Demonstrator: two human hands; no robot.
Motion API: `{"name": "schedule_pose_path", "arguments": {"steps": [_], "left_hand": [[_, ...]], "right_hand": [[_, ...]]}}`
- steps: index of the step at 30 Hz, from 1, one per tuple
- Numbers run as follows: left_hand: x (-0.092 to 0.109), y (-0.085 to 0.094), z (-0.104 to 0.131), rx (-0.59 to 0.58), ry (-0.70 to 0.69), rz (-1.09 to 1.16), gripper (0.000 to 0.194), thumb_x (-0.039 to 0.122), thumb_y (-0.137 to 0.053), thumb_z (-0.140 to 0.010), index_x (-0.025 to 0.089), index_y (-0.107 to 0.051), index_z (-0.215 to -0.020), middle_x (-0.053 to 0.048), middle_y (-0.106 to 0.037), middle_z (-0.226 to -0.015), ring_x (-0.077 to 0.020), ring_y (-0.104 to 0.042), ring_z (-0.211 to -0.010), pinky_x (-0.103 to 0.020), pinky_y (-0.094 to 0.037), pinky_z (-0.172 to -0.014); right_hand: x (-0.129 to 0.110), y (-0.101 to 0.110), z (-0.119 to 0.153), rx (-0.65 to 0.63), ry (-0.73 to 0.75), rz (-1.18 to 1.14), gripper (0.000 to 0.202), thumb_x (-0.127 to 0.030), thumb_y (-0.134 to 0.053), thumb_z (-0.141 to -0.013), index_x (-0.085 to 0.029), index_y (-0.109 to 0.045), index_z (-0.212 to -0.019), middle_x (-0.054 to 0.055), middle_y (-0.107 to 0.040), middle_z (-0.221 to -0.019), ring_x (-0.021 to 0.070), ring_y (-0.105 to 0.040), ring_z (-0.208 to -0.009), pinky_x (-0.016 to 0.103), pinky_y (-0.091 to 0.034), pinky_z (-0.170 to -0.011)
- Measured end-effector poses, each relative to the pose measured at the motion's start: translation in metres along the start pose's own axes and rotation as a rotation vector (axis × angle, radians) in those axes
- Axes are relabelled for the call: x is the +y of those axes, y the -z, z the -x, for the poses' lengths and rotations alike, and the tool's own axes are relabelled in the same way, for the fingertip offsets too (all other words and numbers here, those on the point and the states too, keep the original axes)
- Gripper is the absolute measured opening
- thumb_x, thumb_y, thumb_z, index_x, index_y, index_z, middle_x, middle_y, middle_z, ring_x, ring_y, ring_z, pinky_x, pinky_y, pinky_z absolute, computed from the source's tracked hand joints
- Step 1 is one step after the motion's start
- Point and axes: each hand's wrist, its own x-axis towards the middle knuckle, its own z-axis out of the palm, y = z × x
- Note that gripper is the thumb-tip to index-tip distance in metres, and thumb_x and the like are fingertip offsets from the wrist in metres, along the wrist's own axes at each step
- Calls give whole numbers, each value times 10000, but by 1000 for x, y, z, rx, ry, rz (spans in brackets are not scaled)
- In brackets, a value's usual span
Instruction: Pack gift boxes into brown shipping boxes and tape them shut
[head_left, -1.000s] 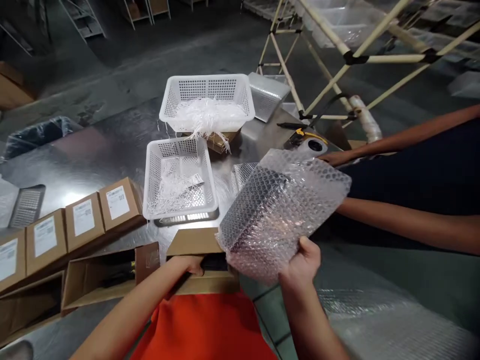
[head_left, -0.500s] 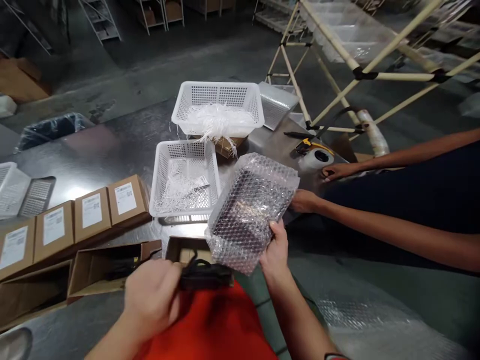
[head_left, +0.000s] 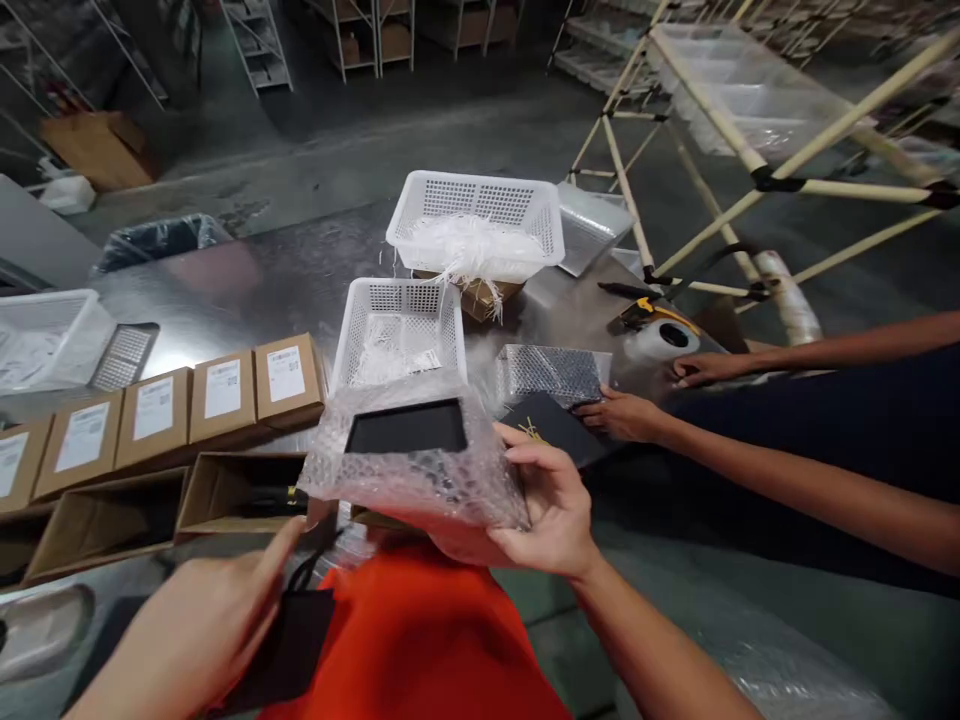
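My right hand (head_left: 551, 500) grips the right end of a bubble-wrap pouch (head_left: 420, 475), thumb below and fingers above. A black rectangular face (head_left: 409, 428) shows at the pouch's far side. Low at the left, my left hand (head_left: 214, 610) has its index finger extended and its other fingers curled at a black bag (head_left: 289, 640) with a cord handle; the grip is partly hidden. Beyond the pouch stands a white basket (head_left: 349, 335) with paper shreds. An open carton (head_left: 240, 485) with dark contents lies just beyond my left hand.
Labelled cartons (head_left: 154, 410) line the left. A fuller white basket (head_left: 551, 220) stands farther back. At right, another person's hand (head_left: 626, 412) touches a bubble-wrapped box (head_left: 551, 370) beside a black box (head_left: 551, 425); their other hand (head_left: 709, 368) is near a tape roll (head_left: 667, 340).
The pouch has tilted and moved left, exposing the black face. My left hand and the black bag have moved down and left. The wrapped box by the other person has come into view.
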Motion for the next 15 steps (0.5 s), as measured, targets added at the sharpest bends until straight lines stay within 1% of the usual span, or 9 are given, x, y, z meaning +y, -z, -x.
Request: {"name": "schedule_pose_path", "arguments": {"steps": [2,3,4,6,7,9,11,13,15], "left_hand": [[21,-18,-27,-207,-102,-23,675,140,-375,-856,195,-242,-1515,-108,-753,-893,-300,-713,-805,-398,-549,-686],[30,-25,-41,-236,-114,-30,703,92,-376,-824,173,-252,-1511,-131,-749,-914,-311,-713,-812,-411,-549,-690],[37,-30,-54,-227,-106,-10,657,81,-367,-821,167,-348,-1472,-158,-739,-985,-313,-714,-830,-415,-549,-701],[45,-37,-74,-193,-70,51,505,79,-353,-837,159,-585,-1279,-173,-728,-1047,-304,-711,-896,-407,-542,-773],[47,-39,-81,-174,-52,78,454,81,-346,-850,153,-647,-1182,-175,-725,-1062,-297,-706,-924,-399,-533,-809],[49,-43,-90,-162,-20,101,413,71,-341,-859,125,-700,-1055,-185,-733,-1027,-293,-702,-944,-389,-521,-845],[50,-47,-96,-163,4,111,402,56,-343,-857,101,-715,-1000,-196,-740,-980,-296,-707,-925,-389,-525,-835],[52,-51,-101,-163,0,128,396,56,-344,-862,101,-714,-999,-193,-742,-969,-295,-709,-919,-389,-530,-822],[53,-54,-104,-144,-8,149,400,69,-339,-878,114,-684,-1075,-183,-737,-1000,-284,-707,-926,-384,-531,-823]], "right_hand": [[-1,-9,0,-138,79,140,562,-197,-760,-586,-240,-565,-1111,130,-611,-1251,294,-600,-1130,454,-488,-931],[-1,-12,-1,-194,115,215,554,-188,-753,-590,-243,-564,-1108,129,-614,-1248,297,-599,-1128,471,-484,-936],[-1,-15,-1,-245,148,286,541,-183,-744,-598,-247,-566,-1104,126,-616,-1243,299,-598,-1123,485,-479,-939],[2,-18,-2,-353,183,406,512,-193,-718,-624,-253,-567,-1110,123,-614,-1241,302,-591,-1124,502,-472,-942],[4,-19,-1,-406,183,455,505,-207,-702,-639,-252,-565,-1123,126,-609,-1245,305,-583,-1129,506,-468,-945],[8,-21,0,-514,164,551,513,-245,-672,-666,-244,-557,-1166,138,-594,-1255,315,-565,-1140,509,-462,-944],[12,-20,2,-612,136,652,542,-269,-643,-692,-233,-545,-1223,148,-571,-1273,321,-545,-1149,504,-452,-944],[15,-17,3,-709,114,755,614,-294,-632,-710,-229,-509,-1308,159,-521,-1327,336,-503,-1188,511,-427,-962],[18,-10,3,-808,105,857,729,-309,-637,-719,-240,-424,-1413,172,-423,-1423,363,-436,-1248,527,-397,-973]]}}
